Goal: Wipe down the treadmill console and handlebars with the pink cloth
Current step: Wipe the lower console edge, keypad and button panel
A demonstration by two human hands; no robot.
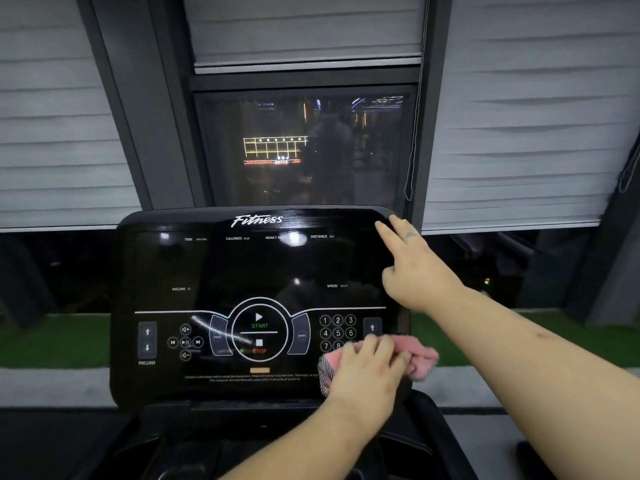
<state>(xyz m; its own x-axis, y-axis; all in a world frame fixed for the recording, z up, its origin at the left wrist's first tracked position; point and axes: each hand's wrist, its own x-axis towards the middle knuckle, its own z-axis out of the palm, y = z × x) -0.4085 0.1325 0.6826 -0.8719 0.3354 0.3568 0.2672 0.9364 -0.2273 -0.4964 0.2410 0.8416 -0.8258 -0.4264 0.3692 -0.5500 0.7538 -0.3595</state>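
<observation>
Left hand (367,372) grips my fuzzy pink cloth (420,362) against the glossy console (242,265); right hand (415,268), fingers straight, touches its rounded upper-right corner.

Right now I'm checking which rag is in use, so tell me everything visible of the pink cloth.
The pink cloth looks soft and nubby, with a dark-and-white striped edge at its lower left. It is bunched, pressed against the console at its lower right, over the number keypad. The left hand grips it, fingers curled over most of it.
</observation>
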